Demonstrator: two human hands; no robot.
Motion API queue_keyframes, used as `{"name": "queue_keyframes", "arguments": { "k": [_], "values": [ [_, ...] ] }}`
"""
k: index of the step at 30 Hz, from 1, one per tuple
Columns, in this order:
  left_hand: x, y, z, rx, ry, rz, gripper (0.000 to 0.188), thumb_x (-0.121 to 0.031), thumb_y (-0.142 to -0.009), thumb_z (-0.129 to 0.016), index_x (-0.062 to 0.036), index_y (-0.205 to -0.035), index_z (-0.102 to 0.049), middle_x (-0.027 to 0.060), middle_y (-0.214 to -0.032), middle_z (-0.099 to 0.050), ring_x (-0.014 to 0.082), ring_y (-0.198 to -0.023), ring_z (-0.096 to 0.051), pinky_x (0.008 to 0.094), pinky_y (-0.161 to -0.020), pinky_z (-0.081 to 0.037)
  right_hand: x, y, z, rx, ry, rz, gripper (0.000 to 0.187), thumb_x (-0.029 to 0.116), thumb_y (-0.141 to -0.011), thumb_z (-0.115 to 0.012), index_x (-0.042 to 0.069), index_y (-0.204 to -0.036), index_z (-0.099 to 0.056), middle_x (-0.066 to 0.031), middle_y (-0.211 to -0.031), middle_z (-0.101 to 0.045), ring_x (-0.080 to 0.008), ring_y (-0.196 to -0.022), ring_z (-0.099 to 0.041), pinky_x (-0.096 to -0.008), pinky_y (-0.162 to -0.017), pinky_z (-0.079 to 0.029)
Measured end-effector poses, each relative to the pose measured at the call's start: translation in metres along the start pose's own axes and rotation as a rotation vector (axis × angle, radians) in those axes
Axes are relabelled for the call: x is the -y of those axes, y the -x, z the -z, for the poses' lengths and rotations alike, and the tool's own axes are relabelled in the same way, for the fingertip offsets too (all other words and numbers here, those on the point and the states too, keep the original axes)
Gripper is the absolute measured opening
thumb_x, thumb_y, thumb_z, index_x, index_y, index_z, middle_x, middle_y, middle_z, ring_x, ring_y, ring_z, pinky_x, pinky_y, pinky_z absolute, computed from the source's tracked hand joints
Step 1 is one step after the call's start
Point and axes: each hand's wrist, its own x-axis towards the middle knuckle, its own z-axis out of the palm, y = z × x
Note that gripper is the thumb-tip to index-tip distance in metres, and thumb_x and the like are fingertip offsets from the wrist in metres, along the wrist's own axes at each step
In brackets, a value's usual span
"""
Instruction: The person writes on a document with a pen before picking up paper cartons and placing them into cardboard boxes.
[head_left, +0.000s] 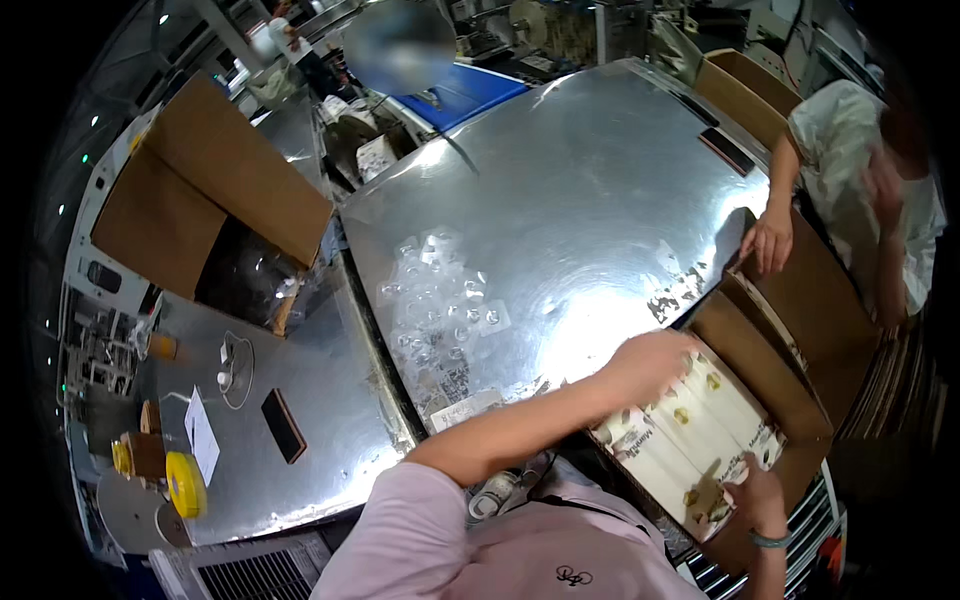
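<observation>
An open cardboard box (808,455) at the lower right holds a row of white printed packages (672,445) with small yellowish pictures. My left hand (652,366) reaches over their far left end, its back toward me and its fingers mostly hidden. At the near right end, my right hand (757,497), with a bracelet at the wrist, touches the packages with its fingers apart. A co-worker's hand (770,238) rests on the edge of another open carton (835,290) just beyond; that person's other hand is raised and blurred.
Clear plastic pieces (440,310) lie scattered on the metal table (540,170). A side table at left carries a tall open carton (215,180), a phone (284,426), a white cable and yellow tape (185,484). Rollers (822,515) show beneath the box; flattened cardboard (890,400) stands at right.
</observation>
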Motion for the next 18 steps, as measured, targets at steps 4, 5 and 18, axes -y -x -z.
{"name": "queue_keyframes", "arguments": {
  "k": [4,5,18],
  "values": [
    [0.164,0.092,0.067,-0.302,-0.485,0.656,0.055,-0.024,-0.076,-0.066,-0.0065,-0.125,-0.047,0.0195,-0.114,-0.054,0.0324,-0.101,-0.055,0.0400,-0.085,-0.045,0.023,-0.013,0.031,-0.147,-0.302,0.043,0.052,0.013,-0.073,-0.069,-0.002,-0.119,-0.048,-0.0156,-0.072,-0.065,-0.0272,-0.061,-0.064,-0.0346,-0.056,-0.050],
    [0.174,0.108,0.077,-0.357,-0.492,0.738,0.059,-0.029,-0.074,-0.067,-0.0078,-0.125,-0.047,0.0205,-0.117,-0.051,0.0332,-0.101,-0.054,0.0417,-0.084,-0.044,0.022,-0.016,0.026,-0.180,-0.334,0.039,0.052,0.013,-0.074,-0.069,-0.002,-0.119,-0.049,-0.0157,-0.073,-0.066,-0.0267,-0.059,-0.064,-0.0339,-0.056,-0.050],
    [0.241,0.102,0.084,-0.519,-0.684,0.642,0.023,-0.015,-0.075,-0.058,-0.0049,-0.095,-0.062,0.0179,-0.096,-0.060,0.0320,-0.088,-0.059,0.0416,-0.072,-0.046,0.046,-0.014,0.004,-0.055,-0.233,0.044,0.051,0.018,-0.075,-0.069,0.001,-0.120,-0.050,-0.0155,-0.085,-0.066,-0.0267,-0.071,-0.065,-0.0363,-0.064,-0.051]
  ]
}}
